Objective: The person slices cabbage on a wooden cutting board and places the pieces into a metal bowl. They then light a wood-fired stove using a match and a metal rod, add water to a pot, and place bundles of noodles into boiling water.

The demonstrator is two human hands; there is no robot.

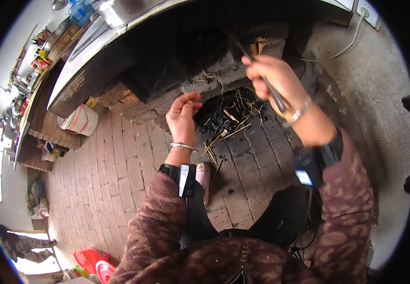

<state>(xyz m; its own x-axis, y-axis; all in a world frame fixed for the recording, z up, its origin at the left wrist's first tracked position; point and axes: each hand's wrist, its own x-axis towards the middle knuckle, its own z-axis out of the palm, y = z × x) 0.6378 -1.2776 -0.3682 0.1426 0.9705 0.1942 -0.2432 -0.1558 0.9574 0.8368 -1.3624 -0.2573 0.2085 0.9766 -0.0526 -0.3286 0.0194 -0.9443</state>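
Observation:
My right hand (274,80) is closed around a dark metal rod (274,94), perhaps a poker or tongs, whose far end points up towards the dark stove opening and is lost in shadow. My left hand (184,115) is raised with its fingers curled and thumb against the index finger; nothing clear shows in it. It hangs just left of a hollow in the floor holding black charcoal (217,119). Dry straw stalks (238,129) lie over the charcoal and spill onto the bricks below. A sooty brick stove (205,83) stands before me.
A pale counter (84,58) with a metal pot (119,12) curves above the stove. A white bucket (80,120) stands at left on the brick floor (119,159). A white cable (347,48) runs at upper right. Another person (27,245) is at the far lower left.

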